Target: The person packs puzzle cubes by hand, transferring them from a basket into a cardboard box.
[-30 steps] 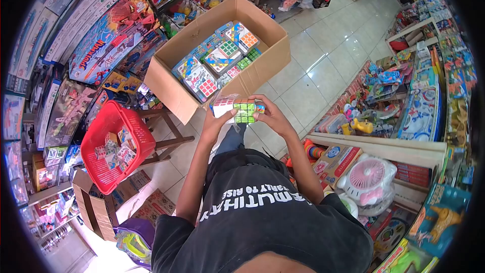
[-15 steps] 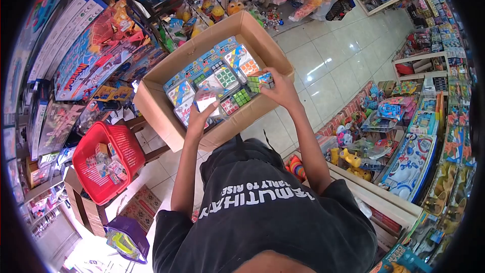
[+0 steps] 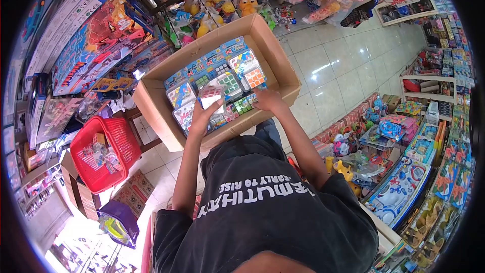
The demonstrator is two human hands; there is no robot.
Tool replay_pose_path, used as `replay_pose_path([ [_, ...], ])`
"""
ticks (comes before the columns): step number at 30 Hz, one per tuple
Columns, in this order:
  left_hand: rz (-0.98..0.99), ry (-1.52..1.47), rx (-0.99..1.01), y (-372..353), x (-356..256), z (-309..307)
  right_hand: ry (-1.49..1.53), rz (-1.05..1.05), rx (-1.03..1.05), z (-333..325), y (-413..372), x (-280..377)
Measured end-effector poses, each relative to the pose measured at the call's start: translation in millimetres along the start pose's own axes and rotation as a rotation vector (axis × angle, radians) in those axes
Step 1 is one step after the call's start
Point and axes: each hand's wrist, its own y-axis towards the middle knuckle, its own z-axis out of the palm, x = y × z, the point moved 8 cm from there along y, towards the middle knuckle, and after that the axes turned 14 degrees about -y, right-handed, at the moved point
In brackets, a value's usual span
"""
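Note:
A packaged puzzle cube [image 3: 210, 92] with white and red faces is in my left hand [image 3: 203, 116], fingers and thumb closed around it over the near left part of a cardboard box [image 3: 166, 134]. My right hand [image 3: 269, 100] reaches down inside the box's right side. Its thumb and fingers close on a small puzzle cube with green squares [image 3: 251, 101], partly hidden by the hand. Around both hands lie several packaged cubes, among them a green-and-white one [image 3: 227, 84] and an orange-and-white one [image 3: 254, 77]. Blue printed cards [image 3: 202, 62] line the far side.
To the left stands a red plastic basket [image 3: 132, 144] with small packaged items inside. A purple container [image 3: 124, 217] sits below it. Boxed toys [image 3: 91, 45] crowd the left shelves, and more toys [image 3: 399, 192] fill the right ones. Tiled floor [image 3: 333, 65] runs beyond the box.
My right hand has lowered toward the near right side of the box with its cube. My left hand keeps its cube, shifted slightly. The view has turned a little.

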Motion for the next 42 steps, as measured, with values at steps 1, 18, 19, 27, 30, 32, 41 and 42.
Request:
replay_pose_path([
  [1, -0.016, 0.002, 0.0, 1, -2, 4, 0.011, -0.059, 0.059, 5, 2, 2],
  [18, -0.102, -0.009, 0.027, 25, 35, 44, 0.151, -0.437, 0.449, 36, 17, 12],
  [19, -0.101, 0.002, 0.036, 27, 33, 49, 0.144, -0.429, 0.475, 30, 12, 12],
  [27, 0.007, 0.256, 0.17, 37, 14, 84, 0.497, -0.392, 0.068, -60, -15, -50],
  [30, -0.002, 0.336, 0.235, 44, 10, 106, 0.862, -0.262, 0.004, -111, -37, -57],
  [32, 0.107, 0.667, 0.326, 49, 7, 123, 1.005, -0.25, -0.004, -120, -41, -48],
  [41, 0.259, 0.623, 0.404, 48, 34, 141, 0.649, -0.161, -0.249, -82, -28, -77],
  [42, 0.146, 0.569, 0.364, 50, 41, 131, 0.648, -0.157, -0.249, -85, -32, -77],
])
